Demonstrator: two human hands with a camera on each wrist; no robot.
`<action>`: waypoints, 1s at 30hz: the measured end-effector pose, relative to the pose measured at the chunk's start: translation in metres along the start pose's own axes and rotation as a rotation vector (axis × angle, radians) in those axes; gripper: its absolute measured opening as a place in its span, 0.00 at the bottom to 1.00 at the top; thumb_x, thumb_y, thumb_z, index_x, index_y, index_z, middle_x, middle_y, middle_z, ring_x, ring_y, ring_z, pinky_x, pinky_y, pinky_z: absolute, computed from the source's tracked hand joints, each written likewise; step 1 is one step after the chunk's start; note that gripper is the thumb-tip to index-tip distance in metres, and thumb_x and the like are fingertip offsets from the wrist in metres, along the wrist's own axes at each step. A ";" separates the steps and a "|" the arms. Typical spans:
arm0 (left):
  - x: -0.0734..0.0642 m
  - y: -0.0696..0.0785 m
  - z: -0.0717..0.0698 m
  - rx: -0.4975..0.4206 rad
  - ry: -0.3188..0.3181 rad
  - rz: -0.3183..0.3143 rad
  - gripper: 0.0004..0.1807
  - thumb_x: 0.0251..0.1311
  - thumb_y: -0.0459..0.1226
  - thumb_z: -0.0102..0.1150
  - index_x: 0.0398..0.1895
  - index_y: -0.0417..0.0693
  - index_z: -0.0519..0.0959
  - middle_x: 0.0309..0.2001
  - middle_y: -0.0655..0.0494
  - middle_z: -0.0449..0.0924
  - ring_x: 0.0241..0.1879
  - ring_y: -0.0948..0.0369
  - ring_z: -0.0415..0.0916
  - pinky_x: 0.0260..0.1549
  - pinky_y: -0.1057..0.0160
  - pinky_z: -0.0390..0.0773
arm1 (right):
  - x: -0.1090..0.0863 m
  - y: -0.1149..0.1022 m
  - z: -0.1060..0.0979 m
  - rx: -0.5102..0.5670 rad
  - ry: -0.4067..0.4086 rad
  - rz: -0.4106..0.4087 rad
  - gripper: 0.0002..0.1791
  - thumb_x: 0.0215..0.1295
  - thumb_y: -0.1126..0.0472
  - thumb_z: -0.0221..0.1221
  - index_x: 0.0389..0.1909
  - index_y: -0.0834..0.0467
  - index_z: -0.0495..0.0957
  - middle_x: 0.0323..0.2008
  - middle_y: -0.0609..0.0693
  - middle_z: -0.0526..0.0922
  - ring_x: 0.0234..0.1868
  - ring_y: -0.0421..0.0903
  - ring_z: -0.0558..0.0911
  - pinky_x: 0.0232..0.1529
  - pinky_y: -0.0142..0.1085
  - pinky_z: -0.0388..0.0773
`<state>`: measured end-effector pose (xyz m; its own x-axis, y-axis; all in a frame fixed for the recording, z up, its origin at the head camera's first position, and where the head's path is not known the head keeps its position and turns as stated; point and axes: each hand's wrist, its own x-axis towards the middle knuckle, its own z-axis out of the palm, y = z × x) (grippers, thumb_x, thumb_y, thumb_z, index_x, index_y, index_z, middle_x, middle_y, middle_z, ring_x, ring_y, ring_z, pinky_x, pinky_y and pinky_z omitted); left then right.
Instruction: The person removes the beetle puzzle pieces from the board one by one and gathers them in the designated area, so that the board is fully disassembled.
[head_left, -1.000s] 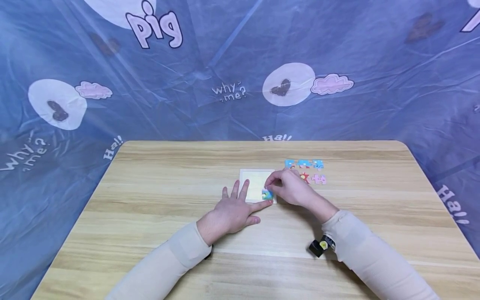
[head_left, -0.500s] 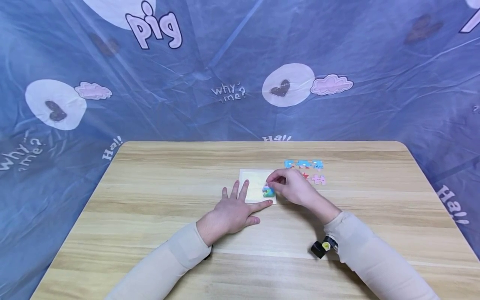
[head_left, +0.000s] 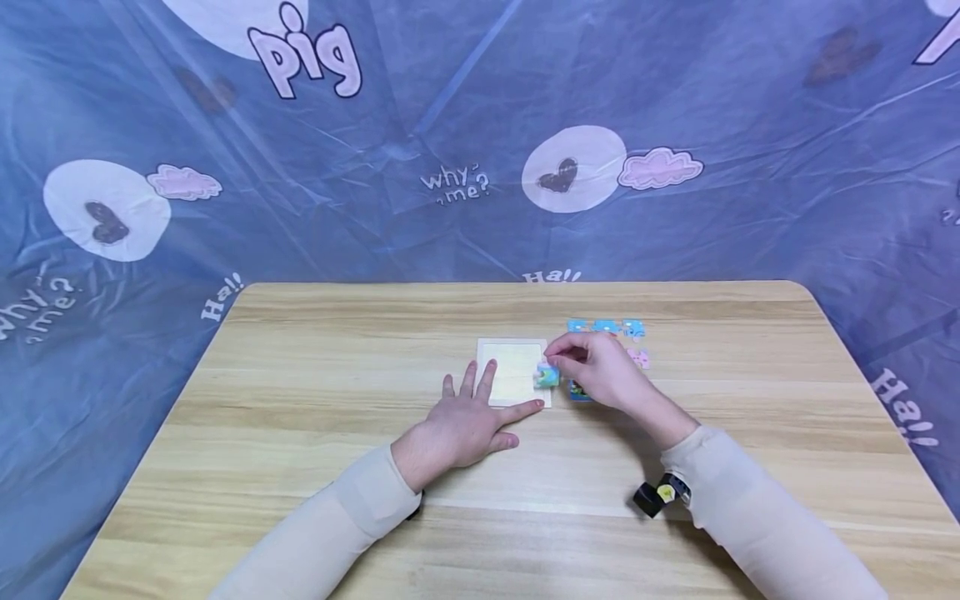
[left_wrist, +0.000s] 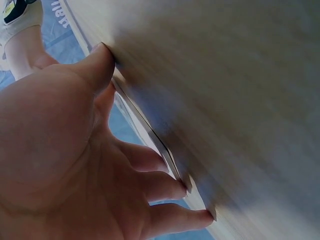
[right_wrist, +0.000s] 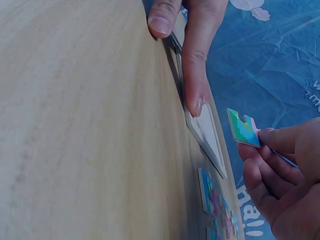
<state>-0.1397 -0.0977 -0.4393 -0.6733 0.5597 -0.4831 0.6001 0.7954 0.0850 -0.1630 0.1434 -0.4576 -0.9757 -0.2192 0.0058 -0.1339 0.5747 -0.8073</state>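
Observation:
My left hand [head_left: 463, 425] lies with spread, straight fingers across the lower left of a shallow white puzzle tray [head_left: 512, 362], the index finger along its near edge. A blue, green and pink jigsaw piece [head_left: 547, 377] is pinched between thumb and fingers of my right hand [head_left: 606, 368]. In the head view that piece overlaps the tray's right edge. From the right wrist, the held piece [right_wrist: 242, 129] shows raised off the tabletop, beside the tray corner. The left wrist view has the left palm [left_wrist: 65, 155] close up, fingertips at the tray's edge.
Several loose jigsaw pieces lie right of the tray: a row of blue ones [head_left: 606, 326], a pink one [head_left: 638, 358] and a dark blue one [head_left: 579, 390] partly under my right hand. The wooden table [head_left: 337, 350] ends at a blue printed cloth [head_left: 375, 208].
My right hand has lifted the piece from the tray's lower right corner and moved it rightward. A dark blue piece near the right hand has come into sight. The left hand stays put.

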 end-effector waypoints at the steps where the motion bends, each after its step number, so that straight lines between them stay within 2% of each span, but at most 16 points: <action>1: 0.000 0.000 0.000 0.002 -0.001 -0.001 0.32 0.81 0.62 0.47 0.83 0.93 0.54 0.87 0.31 0.43 0.86 0.30 0.44 0.76 0.25 0.60 | -0.001 0.001 -0.001 0.002 -0.001 -0.004 0.06 0.75 0.65 0.65 0.46 0.59 0.90 0.41 0.52 0.92 0.38 0.43 0.85 0.39 0.32 0.81; 4: 0.000 0.001 0.001 0.007 0.002 -0.005 0.32 0.81 0.61 0.48 0.83 0.94 0.54 0.87 0.31 0.44 0.86 0.30 0.45 0.76 0.25 0.60 | -0.003 0.002 -0.004 0.005 0.002 -0.003 0.06 0.75 0.66 0.65 0.46 0.59 0.90 0.40 0.53 0.92 0.37 0.43 0.85 0.37 0.32 0.82; 9: 0.001 0.001 0.001 0.003 0.006 -0.006 0.32 0.80 0.61 0.49 0.83 0.93 0.55 0.87 0.30 0.44 0.86 0.30 0.44 0.76 0.24 0.60 | -0.008 0.005 -0.011 0.004 0.012 -0.009 0.06 0.76 0.66 0.65 0.47 0.61 0.90 0.41 0.53 0.91 0.39 0.44 0.86 0.40 0.31 0.83; 13: 0.001 0.001 0.000 -0.003 0.005 -0.004 0.32 0.81 0.61 0.48 0.83 0.93 0.54 0.87 0.30 0.42 0.86 0.30 0.43 0.76 0.24 0.58 | -0.013 0.010 -0.017 0.041 0.015 0.002 0.07 0.77 0.67 0.64 0.48 0.63 0.89 0.41 0.56 0.90 0.37 0.45 0.85 0.37 0.31 0.82; 20: 0.000 0.001 0.002 0.006 0.017 0.003 0.32 0.81 0.60 0.49 0.83 0.92 0.55 0.87 0.30 0.43 0.85 0.30 0.45 0.76 0.24 0.60 | -0.022 0.017 -0.026 0.033 0.028 0.028 0.06 0.77 0.66 0.64 0.47 0.61 0.89 0.41 0.55 0.89 0.35 0.42 0.80 0.35 0.30 0.78; 30: 0.000 0.000 0.003 0.004 0.013 0.005 0.32 0.81 0.60 0.48 0.83 0.92 0.54 0.87 0.30 0.42 0.85 0.30 0.44 0.76 0.24 0.59 | -0.036 0.026 -0.039 0.029 0.065 0.033 0.06 0.76 0.66 0.64 0.47 0.62 0.89 0.43 0.57 0.89 0.34 0.39 0.79 0.32 0.30 0.77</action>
<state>-0.1382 -0.0980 -0.4422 -0.6760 0.5667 -0.4710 0.6051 0.7917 0.0840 -0.1384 0.1973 -0.4554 -0.9888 -0.1484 0.0161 -0.0972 0.5579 -0.8242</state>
